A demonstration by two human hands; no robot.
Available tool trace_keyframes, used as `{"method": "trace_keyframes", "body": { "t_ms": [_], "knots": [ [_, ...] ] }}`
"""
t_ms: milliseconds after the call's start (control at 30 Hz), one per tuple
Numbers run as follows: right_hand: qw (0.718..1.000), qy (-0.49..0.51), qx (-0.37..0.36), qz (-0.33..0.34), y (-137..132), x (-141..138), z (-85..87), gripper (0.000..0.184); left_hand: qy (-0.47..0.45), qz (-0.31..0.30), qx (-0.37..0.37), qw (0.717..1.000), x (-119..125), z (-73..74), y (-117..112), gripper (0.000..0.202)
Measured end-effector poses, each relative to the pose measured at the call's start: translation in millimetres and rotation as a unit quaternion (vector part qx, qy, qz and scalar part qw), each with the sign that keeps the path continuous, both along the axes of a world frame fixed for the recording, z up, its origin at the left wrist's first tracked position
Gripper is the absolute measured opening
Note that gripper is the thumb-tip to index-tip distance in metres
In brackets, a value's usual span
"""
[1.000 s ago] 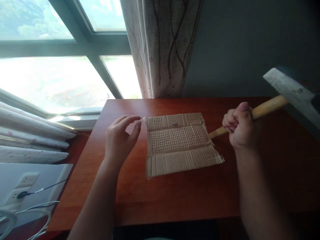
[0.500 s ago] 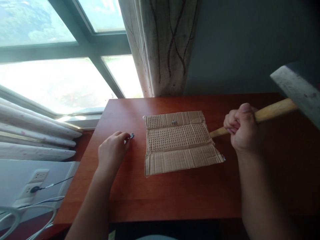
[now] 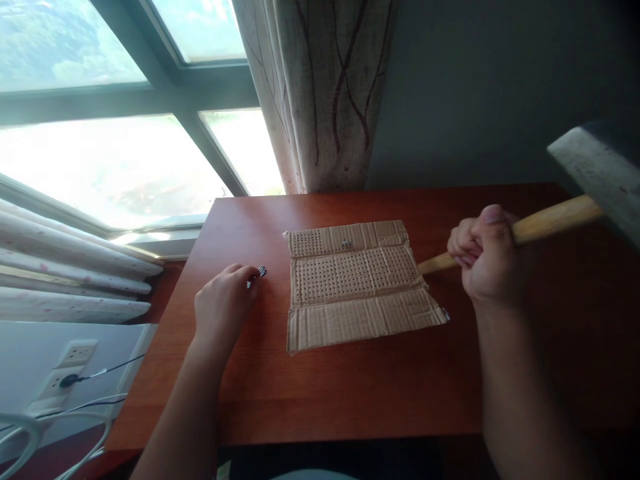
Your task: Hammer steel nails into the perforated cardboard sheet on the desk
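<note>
My right hand (image 3: 485,250) is closed around the wooden handle of a hammer (image 3: 557,219), held over the right side of the table. Its grey metal head (image 3: 607,170) points to the upper right and is cut off by the frame edge. Over the table's left part, my left hand (image 3: 225,297) pinches small shiny metal pieces (image 3: 262,271) that look like screws; the fingers partly hide them. Between the hands lies a creased sheet of cardboard (image 3: 357,273) with rows of small holes. A little cluster of silvery pieces (image 3: 347,245) sits on its far strip.
The reddish-brown wooden table (image 3: 350,393) reaches to a dark wall. A window (image 3: 100,167) and patterned curtains (image 3: 330,100) stand at the left and back. Lower left, a wall socket (image 3: 63,380) has a black plug in it, with white cables (image 3: 60,417) below.
The hammer head has shifted slightly to the right. Both hands keep their grips, and the cardboard stays in place on the table.
</note>
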State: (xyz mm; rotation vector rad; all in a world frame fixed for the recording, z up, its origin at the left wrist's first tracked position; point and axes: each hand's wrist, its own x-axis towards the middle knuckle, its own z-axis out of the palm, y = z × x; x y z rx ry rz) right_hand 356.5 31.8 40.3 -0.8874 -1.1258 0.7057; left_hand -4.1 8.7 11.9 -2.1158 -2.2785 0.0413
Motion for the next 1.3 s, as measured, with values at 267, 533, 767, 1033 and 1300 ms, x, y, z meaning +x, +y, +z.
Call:
{"method": "trace_keyframes", "body": {
  "t_ms": [267,533,767,1033,1300],
  "knots": [
    [1.0,0.005,-0.002,-0.002,-1.4,-1.4,1.6,0.056,0.004,-0.003,-0.024,1.0,0.0,-0.4,-0.4,0.034],
    [1.0,0.01,-0.006,-0.002,-1.4,-2.6,2.8,0.057,-0.001,0.005,-0.011,1.0,0.8,0.0,-0.3,0.033],
    [1.0,0.009,-0.008,-0.004,-1.3,-1.9,2.5,0.057,0.002,0.003,-0.024,1.0,1.3,-0.4,0.1,0.033],
    [1.0,0.006,-0.002,-0.004,-1.3,-1.8,2.3,0.057,0.016,-0.014,-0.049,0.999,0.0,-0.9,1.5,0.033],
    [1.0,0.01,-0.006,-0.005,-0.7,-0.2,0.5,0.057,-0.089,-0.021,-0.004,0.996,-0.8,1.1,0.8,0.022]
  ]
}}
